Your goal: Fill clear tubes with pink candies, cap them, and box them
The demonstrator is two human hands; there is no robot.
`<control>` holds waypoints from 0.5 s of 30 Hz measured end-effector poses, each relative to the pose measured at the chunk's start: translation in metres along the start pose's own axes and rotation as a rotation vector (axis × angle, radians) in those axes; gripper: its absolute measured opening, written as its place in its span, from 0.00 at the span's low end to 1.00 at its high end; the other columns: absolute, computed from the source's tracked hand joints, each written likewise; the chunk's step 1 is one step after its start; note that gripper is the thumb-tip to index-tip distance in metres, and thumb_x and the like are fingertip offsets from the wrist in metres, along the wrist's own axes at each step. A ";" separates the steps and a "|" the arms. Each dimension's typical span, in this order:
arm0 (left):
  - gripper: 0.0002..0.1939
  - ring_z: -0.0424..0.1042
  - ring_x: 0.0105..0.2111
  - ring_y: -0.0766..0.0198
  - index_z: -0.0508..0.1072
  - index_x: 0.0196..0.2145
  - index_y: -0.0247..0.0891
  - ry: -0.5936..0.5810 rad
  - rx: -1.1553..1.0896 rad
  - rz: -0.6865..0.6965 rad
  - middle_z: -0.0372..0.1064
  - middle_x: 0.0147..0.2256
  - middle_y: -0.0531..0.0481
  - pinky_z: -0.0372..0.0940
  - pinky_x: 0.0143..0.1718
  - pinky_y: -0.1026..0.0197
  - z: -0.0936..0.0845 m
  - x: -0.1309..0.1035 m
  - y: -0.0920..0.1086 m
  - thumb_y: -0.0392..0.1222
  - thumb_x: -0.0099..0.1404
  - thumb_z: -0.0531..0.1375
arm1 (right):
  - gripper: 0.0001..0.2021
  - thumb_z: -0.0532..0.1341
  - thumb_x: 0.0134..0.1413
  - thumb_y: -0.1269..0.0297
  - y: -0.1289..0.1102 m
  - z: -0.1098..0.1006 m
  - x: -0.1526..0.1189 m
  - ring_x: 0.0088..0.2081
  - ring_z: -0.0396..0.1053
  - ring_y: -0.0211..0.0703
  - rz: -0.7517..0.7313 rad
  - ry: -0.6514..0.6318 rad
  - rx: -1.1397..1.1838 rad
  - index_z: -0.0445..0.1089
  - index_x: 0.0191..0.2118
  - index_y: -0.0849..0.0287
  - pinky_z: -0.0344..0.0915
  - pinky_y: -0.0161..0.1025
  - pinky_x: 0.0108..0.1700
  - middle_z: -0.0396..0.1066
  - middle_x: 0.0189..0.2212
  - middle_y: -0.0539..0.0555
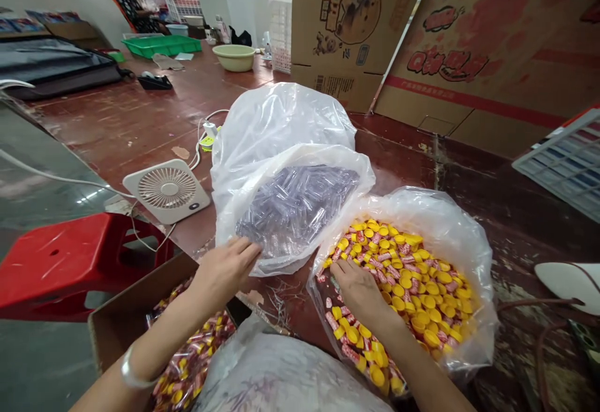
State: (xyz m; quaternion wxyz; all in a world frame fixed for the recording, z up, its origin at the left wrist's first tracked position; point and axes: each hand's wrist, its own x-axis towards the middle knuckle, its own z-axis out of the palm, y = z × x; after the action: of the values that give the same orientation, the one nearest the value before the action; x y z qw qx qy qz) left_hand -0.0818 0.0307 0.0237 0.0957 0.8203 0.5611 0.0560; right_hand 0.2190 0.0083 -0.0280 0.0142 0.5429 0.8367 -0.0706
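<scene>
My left hand (232,265) is at the near rim of a white plastic bag (281,118) full of clear plastic tubes (300,202). Its fingers are bent and close together; what they hold, if anything, is hidden. In a second translucent bag (478,274) lie many yellow caps (422,318) with red-and-white printed pieces among them. My right hand (354,287) reaches into the left side of this bag, fingers curled down at the caps, fingertips hidden. Below my left forearm, a cardboard box (122,306) holds filled tubes with yellow caps (187,349).
A white fan (169,190) stands left of the bags, its cable trailing near a red stool (51,262). Large cartons (469,55) rise behind. Farther back are a green tray (162,46), a pale basin (234,59) and a seated person (129,9). A crate (569,162) is at right.
</scene>
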 end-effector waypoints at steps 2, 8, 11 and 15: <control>0.15 0.71 0.42 0.49 0.78 0.34 0.36 -0.023 0.224 0.006 0.72 0.38 0.38 0.64 0.39 0.54 0.002 0.027 0.003 0.29 0.67 0.51 | 0.16 0.54 0.50 0.85 0.003 -0.001 -0.003 0.41 0.70 0.47 0.026 0.011 -0.002 0.67 0.38 0.57 0.62 0.39 0.39 0.73 0.39 0.54; 0.15 0.69 0.47 0.43 0.79 0.36 0.35 -0.145 0.352 0.063 0.69 0.43 0.34 0.65 0.40 0.50 0.017 0.051 -0.021 0.28 0.66 0.52 | 0.17 0.58 0.49 0.81 0.017 -0.007 -0.025 0.42 0.72 0.45 0.142 0.266 0.482 0.69 0.44 0.55 0.67 0.41 0.46 0.74 0.41 0.52; 0.13 0.70 0.46 0.50 0.77 0.45 0.38 -0.099 0.043 0.098 0.68 0.45 0.39 0.66 0.45 0.52 0.012 0.039 -0.020 0.34 0.69 0.54 | 0.14 0.62 0.55 0.73 0.011 -0.016 -0.028 0.44 0.74 0.45 0.189 0.422 0.913 0.70 0.47 0.53 0.70 0.43 0.49 0.75 0.43 0.52; 0.11 0.71 0.44 0.58 0.74 0.46 0.41 -0.038 -0.576 0.099 0.70 0.47 0.45 0.67 0.47 0.57 0.009 0.022 0.008 0.45 0.68 0.58 | 0.13 0.67 0.53 0.67 -0.007 -0.034 -0.021 0.43 0.76 0.45 0.244 0.476 1.344 0.71 0.45 0.54 0.72 0.40 0.47 0.78 0.41 0.52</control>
State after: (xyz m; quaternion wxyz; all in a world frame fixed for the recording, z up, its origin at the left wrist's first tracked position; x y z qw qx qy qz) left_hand -0.0646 0.0475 0.0158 0.3321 0.7866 0.4798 0.2021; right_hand 0.2228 -0.0088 0.0086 -0.4976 0.5243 0.5264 -0.4476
